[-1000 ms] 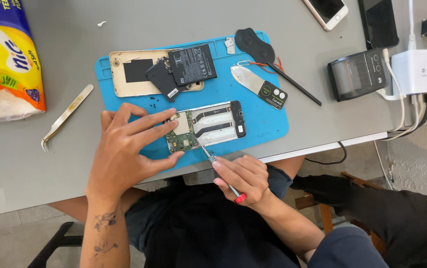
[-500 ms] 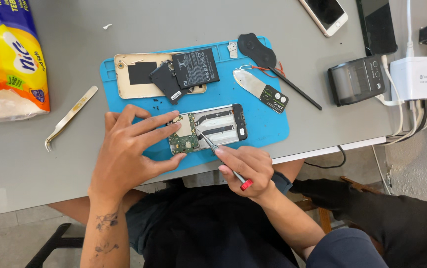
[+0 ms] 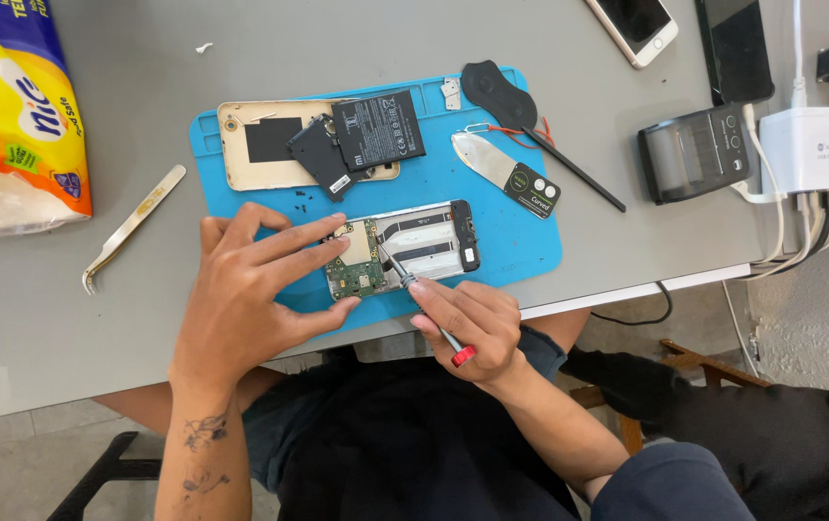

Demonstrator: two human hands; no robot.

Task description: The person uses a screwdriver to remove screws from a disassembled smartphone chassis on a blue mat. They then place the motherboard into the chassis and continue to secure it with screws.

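Hardly anything has shifted since half a second back: I see both hands on the same spots, the screwdriver tip a touch nearer the board. Grey table carries a blue work mat. At the table's left edge lies a yellow snack bag, with bent tweezers between it and the mat. Right of the mat: a small dark printer, a white charger block with cables, and two phones at the top edge. On the mat's far half I see a gold back cover, a black battery lying on it, and a metal pry tool. The opened phone sits at the mat's near edge, circuit board exposed. Left hand is spread flat, fingertips pressing the phone's left end, gripping nothing. Right hand is curled tight around a thin screwdriver with a red cap, tip down on the board.
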